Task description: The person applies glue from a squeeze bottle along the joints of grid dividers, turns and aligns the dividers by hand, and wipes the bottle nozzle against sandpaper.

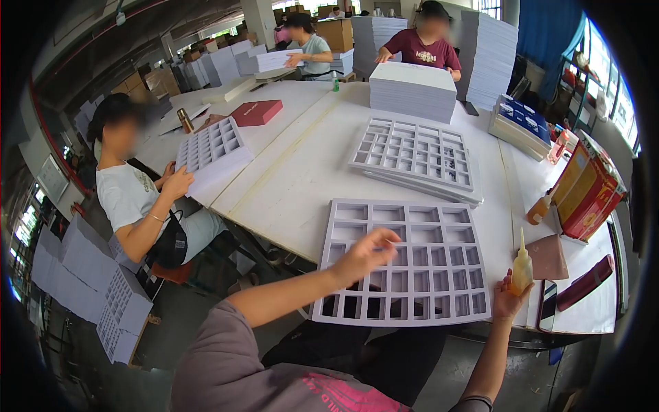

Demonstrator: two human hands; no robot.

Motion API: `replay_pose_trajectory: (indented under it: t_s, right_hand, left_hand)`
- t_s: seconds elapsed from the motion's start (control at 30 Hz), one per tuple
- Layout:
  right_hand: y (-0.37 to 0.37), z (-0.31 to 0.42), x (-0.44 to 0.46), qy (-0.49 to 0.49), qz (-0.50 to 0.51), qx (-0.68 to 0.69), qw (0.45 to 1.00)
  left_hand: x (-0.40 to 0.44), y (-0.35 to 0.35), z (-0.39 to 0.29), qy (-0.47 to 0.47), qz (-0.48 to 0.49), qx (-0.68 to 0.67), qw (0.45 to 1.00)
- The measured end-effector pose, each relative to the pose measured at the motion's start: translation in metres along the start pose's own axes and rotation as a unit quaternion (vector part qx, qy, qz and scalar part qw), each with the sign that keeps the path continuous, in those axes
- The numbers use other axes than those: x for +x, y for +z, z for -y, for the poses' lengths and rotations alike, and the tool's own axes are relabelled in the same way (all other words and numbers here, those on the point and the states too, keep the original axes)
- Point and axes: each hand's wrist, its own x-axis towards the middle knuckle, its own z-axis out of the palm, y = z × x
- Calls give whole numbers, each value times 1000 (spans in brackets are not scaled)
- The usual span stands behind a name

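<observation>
The right hand (509, 298) grips a bottle (522, 272), well apart from the loosely open left hand (373, 254) above the gridded tray (439, 244). The tray overhangs the tabletop's (288, 185) edge.

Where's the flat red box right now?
In the head view, the flat red box lies toward the far left of the white table, just beyond the gridded tray and right of the gold flask.

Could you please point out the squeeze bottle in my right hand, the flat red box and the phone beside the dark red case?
Squeeze bottle (523, 266): head view, middle of its body.
Flat red box (257, 112): head view, top of its lid.
Phone (548, 307): head view, its screen.
</observation>
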Motion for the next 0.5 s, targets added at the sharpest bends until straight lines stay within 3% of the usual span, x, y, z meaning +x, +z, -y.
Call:
replay_pose_trajectory:
  t_s: [0.1,0.13,0.2,0.23,0.27,0.37,0.4,0.5]
  right_hand:
    - [3,-1,-2,-6,2,-1,1000]
    - [3,-1,-2,-9,0,-7,1000]
    - [2,-2,-2,-11,1,-14,1000]
    - [0,-1,-1,-10,4,-15,1000]
    - [-1,-2,0,-11,7,-16,1000]
    - [-3,-3,2,-12,-16,5,1000]
    - [1,-3,0,-23,-19,-4,1000]
    - [8,-4,-3,-31,-27,-18,999]
  left_hand:
    - [19,-113,39,15,-262,89,961]
    - [27,-163,71,41,-364,218,905]
    - [23,-199,64,-121,-539,419,720]
    - [20,-226,82,-142,-580,458,658]
    - [16,-255,115,-159,-621,522,562]
    - [4,-243,123,-237,-499,613,565]
    - [3,-247,129,-166,-422,666,592]
    - [0,-253,135,-131,-398,657,626]
